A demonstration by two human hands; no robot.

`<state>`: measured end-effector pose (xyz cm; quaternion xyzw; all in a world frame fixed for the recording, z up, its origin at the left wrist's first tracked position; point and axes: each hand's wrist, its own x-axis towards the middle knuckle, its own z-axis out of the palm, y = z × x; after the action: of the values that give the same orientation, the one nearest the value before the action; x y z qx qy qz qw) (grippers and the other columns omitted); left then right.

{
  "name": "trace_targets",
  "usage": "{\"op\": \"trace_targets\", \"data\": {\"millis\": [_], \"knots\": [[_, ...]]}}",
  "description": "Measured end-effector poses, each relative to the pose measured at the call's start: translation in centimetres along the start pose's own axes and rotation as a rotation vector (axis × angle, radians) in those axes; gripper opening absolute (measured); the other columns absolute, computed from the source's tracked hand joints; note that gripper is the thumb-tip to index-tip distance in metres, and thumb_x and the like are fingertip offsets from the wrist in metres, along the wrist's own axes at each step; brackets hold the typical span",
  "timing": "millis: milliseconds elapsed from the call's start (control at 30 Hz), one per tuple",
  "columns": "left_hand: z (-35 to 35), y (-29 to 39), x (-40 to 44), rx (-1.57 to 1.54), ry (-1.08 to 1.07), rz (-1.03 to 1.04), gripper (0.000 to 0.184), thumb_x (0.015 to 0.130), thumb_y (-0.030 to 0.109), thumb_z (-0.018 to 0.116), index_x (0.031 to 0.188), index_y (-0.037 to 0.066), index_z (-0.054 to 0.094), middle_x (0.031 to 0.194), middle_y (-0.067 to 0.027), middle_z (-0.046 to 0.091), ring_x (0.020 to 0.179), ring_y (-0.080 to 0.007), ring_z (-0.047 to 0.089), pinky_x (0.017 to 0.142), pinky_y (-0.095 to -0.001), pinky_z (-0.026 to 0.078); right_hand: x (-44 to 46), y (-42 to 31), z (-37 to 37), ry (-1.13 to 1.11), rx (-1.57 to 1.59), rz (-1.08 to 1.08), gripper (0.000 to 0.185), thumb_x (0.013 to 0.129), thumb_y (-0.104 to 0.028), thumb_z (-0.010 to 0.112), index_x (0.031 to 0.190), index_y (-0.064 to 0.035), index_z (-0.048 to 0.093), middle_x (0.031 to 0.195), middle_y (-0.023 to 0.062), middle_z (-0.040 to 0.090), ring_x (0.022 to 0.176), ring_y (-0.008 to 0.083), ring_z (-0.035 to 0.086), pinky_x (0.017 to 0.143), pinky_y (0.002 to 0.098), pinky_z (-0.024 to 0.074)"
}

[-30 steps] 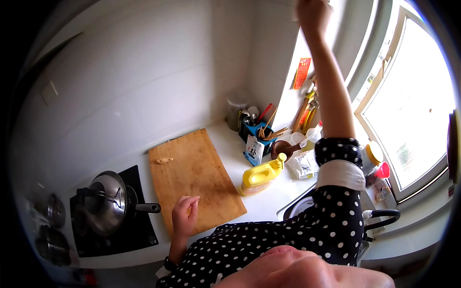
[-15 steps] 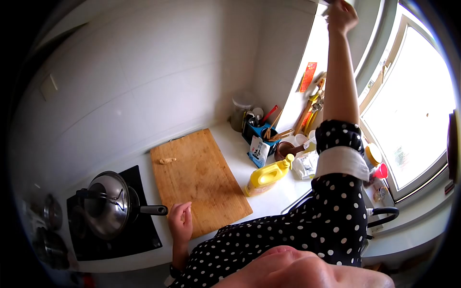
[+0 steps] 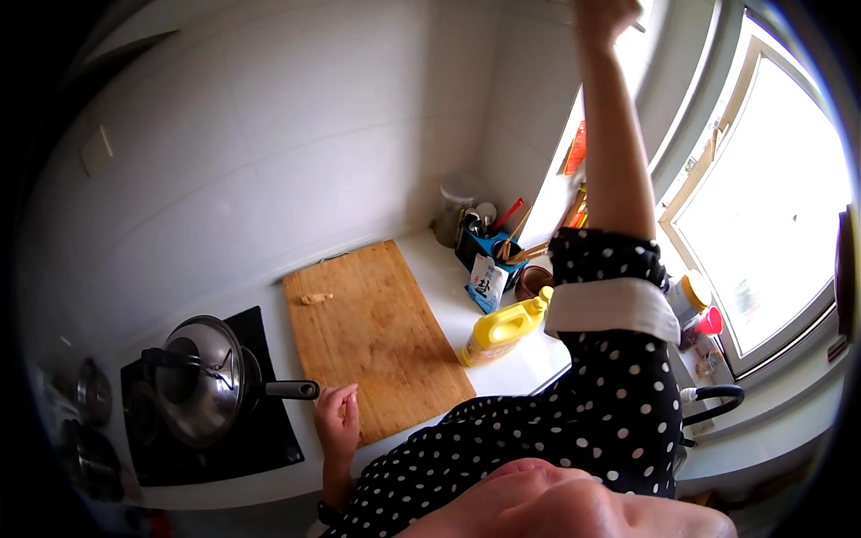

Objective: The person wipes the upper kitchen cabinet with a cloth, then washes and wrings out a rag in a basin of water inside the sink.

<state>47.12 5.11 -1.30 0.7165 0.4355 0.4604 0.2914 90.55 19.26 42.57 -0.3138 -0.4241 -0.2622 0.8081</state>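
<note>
Nearby, the left hand [image 3: 337, 423], its fingers loosely curled in, is beside the pan handle [image 3: 292, 389] and the lower edge of the cutting board [image 3: 381, 350]. A small pale piece [image 3: 316, 299] lies towards the board's far left corner. Right of the board, a yellow bottle [image 3: 504, 334] stands on the bench [image 3: 531, 360]. The raised right hand [image 3: 606, 20] is cut off by the top edge; whether it grips anything cannot be told.

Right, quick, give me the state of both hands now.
Left hand: half-open, fingers loosely curled, nothing visible in it.
Right hand: raised, cut off at the top; grip can't be told.
</note>
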Motion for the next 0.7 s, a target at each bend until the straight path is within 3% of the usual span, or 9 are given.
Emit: {"op": "trace_targets", "data": {"millis": [67,133,200,267,367,500,600,633,700], "knots": [[0.0,-0.1,0.1,-0.008,-0.006,0.011,0.012,0.085,0.001,0.057,0.095,-0.001,0.064,0.083,-0.0115,0.06,0.073,-0.0216,0.059,0.067,-0.0285,0.048,-2.5,-0.1,1.6,0.04,-0.439,-0.404,0.024,0.084,-0.019,0.064,0.094,0.0023,0.068,0.087,0.0176,0.067,0.081,0.0238,0.065,0.074,0.0345,0.0509],[-0.6,-0.1,-0.2,-0.006,-0.003,0.041,0.013,0.085,0.001,0.057,0.095,-0.001,0.064,0.083,-0.0115,0.06,0.073,-0.0217,0.059,0.067,-0.0288,0.048,-2.2,-0.7,0.3,-0.094,-0.291,-0.211,0.024,0.084,-0.019,0.064,0.095,0.0024,0.067,0.088,0.0182,0.067,0.081,0.0235,0.065,0.074,0.0341,0.0512],[-1.1,0.2,-0.4,-0.024,0.017,0.008,0.012,0.085,0.001,0.057,0.095,-0.001,0.064,0.083,-0.0115,0.06,0.074,-0.0219,0.059,0.068,-0.029,0.048,-0.5,-0.9,-1.3,0.0,-0.202,0.112,0.024,0.086,-0.023,0.064,0.087,-0.0001,0.069,0.073,0.011,0.067,0.065,0.0162,0.061,0.06,0.0293,0.0489],[-1.4,0.2,-0.7,-0.025,0.018,-0.01,0.012,0.085,0.001,0.057,0.095,-0.001,0.063,0.083,-0.0116,0.06,0.075,-0.0221,0.059,0.069,-0.0291,0.048,1.7,0.6,-2.8,-0.127,-0.195,0.277,0.024,0.085,-0.024,0.067,0.083,-0.0006,0.069,0.067,0.0083,0.065,0.062,0.0121,0.057,0.055,0.0273,0.0452],[-1.7,0.1,-0.8,-0.005,0.008,0.0,0.013,0.084,0.0,0.057,0.095,0.0,0.063,0.084,-0.0117,0.06,0.076,-0.0222,0.059,0.069,-0.0291,0.048,-1.5,-1.8,0.0,-0.189,-0.319,-0.067,0.023,0.083,-0.025,0.069,0.084,-0.0019,0.068,0.067,0.0076,0.064,0.058,0.0113,0.055,0.052,0.0282,0.044],[-2.3,0.1,-1.1,-0.025,0.023,0.023,0.013,0.084,-0.001,0.057,0.096,-0.001,0.063,0.085,-0.0119,0.06,0.076,-0.0224,0.059,0.069,-0.0291,0.048,1.2,-0.2,-2.2,-0.277,-0.226,0.134,0.02,0.083,-0.022,0.068,0.087,-0.003,0.067,0.065,0.0037,0.06,0.054,0.0124,0.053,0.047,0.0292,0.0421],[-2.4,-0.4,-1.3,-0.033,0.016,0.03,0.012,0.084,-0.001,0.057,0.095,-0.001,0.063,0.084,-0.0119,0.06,0.075,-0.0226,0.059,0.069,-0.0293,0.048,-0.2,-1.4,-1.2,-0.181,-0.314,0.033,0.021,0.083,-0.022,0.068,0.086,-0.0014,0.067,0.066,0.0054,0.06,0.055,0.0131,0.054,0.047,0.0294,0.043],[-2.4,-0.6,-1.3,-0.025,0.004,0.032,0.012,0.084,-0.001,0.057,0.095,-0.001,0.063,0.084,-0.0119,0.06,0.075,-0.0226,0.059,0.069,-0.0294,0.048,-0.5,-0.6,-0.4,-0.21,-0.351,-0.157,0.024,0.082,-0.024,0.069,0.085,0.0001,0.066,0.066,0.007,0.061,0.055,0.0133,0.054,0.047,0.0295,0.0435],[-3.2,-0.6,-1.4,-0.017,-0.002,0.028,0.012,0.084,0.0,0.057,0.095,-0.001,0.063,0.083,-0.0118,0.06,0.075,-0.0226,0.059,0.068,-0.0295,0.048,0.7,0.4,-1.9,-0.209,-0.368,-0.118,0.026,0.081,-0.025,0.07,0.084,0.0009,0.066,0.065,0.0077,0.061,0.056,0.0141,0.055,0.049,0.0301,0.0446]]}}
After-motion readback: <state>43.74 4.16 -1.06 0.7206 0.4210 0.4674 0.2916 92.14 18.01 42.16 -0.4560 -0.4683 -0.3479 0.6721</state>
